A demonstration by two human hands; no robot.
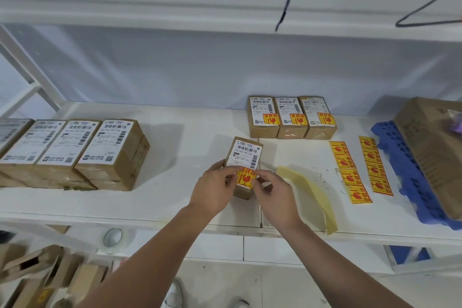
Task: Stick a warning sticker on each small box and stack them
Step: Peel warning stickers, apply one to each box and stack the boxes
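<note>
One white shelf (175, 195) is used as the bench. At left, unstickered boxes (75, 152) are stacked; at the back, three done boxes (291, 117) are lined up. The current box (243, 193) lies mid-shelf, nr the front. Over its near end the sticker (246, 177) is pinched, left edge by the left hand (212, 187), right edge by the right hand (275, 192), fingers curled. It should be kept taut, squared to the label (246, 155), then smoothed from one edge outward, w/o bubbles. Cardboard: matte brown, taped, blocky. Sticker: thin, yellow-red, rectangular.
</note>
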